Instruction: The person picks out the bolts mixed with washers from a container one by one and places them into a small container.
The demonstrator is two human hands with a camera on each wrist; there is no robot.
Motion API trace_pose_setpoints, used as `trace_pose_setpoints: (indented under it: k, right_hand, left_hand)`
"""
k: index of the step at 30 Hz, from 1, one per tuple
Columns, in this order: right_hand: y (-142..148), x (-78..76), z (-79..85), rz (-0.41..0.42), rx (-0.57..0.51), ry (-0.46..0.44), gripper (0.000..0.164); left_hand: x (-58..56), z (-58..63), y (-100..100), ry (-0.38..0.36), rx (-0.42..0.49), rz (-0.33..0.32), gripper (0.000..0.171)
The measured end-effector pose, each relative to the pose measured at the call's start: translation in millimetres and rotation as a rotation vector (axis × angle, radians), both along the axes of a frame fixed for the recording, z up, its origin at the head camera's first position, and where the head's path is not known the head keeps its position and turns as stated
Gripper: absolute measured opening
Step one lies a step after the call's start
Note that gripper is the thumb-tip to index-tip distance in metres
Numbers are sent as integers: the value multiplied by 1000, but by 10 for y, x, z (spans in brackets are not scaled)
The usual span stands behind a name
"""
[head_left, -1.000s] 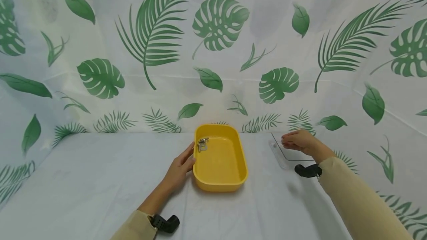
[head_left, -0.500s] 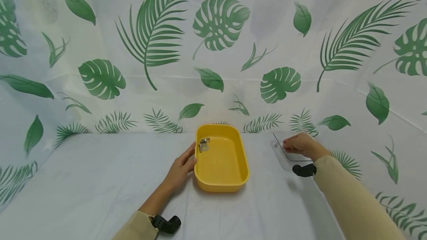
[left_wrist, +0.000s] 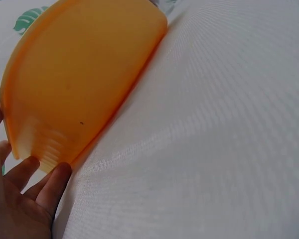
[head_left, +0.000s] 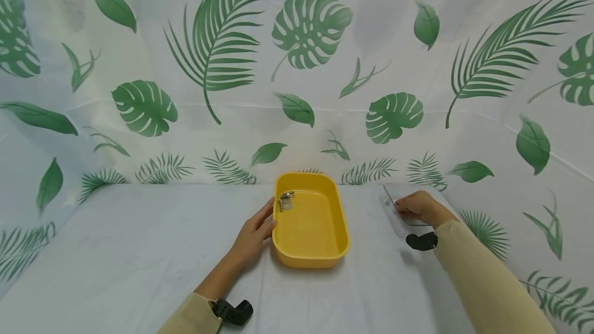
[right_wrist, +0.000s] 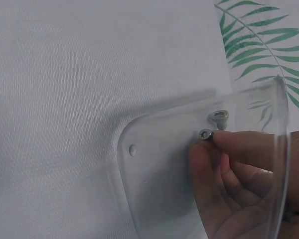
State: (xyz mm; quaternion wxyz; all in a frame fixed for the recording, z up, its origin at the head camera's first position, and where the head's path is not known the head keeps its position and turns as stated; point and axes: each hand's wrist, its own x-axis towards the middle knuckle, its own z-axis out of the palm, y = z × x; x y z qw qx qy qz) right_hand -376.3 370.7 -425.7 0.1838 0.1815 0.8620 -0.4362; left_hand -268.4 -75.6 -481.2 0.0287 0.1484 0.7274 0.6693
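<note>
A yellow tray (head_left: 308,231) stands in the middle of the table, with several small metal parts (head_left: 286,201), bolts and what look like washers, at its far left. My left hand (head_left: 252,236) rests along the tray's left side; in the left wrist view, its extended fingertips touch the outer wall (left_wrist: 74,74). My right hand (head_left: 423,207) reaches inside a clear plastic container (head_left: 391,215) on the right. Between thumb and finger it pinches a socket-head bolt (right_wrist: 205,134), seen in the right wrist view. A second bolt (right_wrist: 220,117) is just behind the fingertips.
White cloth (head_left: 139,241) covers the table. A leaf-printed curtain (head_left: 241,133) rises behind it and on the right. The container's clear rim (right_wrist: 282,154) stands up around my right hand. Each wrist bears a black camera (head_left: 421,241).
My right hand has come down into the clear container, and its fingers now pinch a bolt there. The left hand stays against the tray. The head view has shifted slightly.
</note>
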Motion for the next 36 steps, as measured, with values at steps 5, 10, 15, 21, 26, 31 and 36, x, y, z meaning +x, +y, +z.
trace_pose_setpoints:
  k: [5, 10, 15, 21, 26, 31, 36]
  right_hand:
    - [-12, 21, 42, 1, 22, 5, 37]
    - [4, 37, 61, -7, 30, 10, 37]
    - [26, 57, 67, -14, 27, 11, 32]
    - [11, 166, 227, 29, 49, 37, 35]
    - [-52, 223, 442, 127, 2, 116, 41]
    - [-214, 196, 641, 203, -42, 192, 44]
    - [-465, 175, 818, 276, -73, 204, 45]
  left_hand:
    - [-5, 9, 4, -20, 8, 1, 58]
    - [0, 19, 13, -21, 3, 5, 58]
    - [-4, 18, 32, -26, -12, 1, 58]
    - [0, 14, 44, -18, -14, -7, 58]
    - [0, -3, 33, -18, -23, 12, 58]
    - [1, -12, 12, -14, -28, 24, 57]
    - [15, 4, 6, -15, -23, 23, 57]
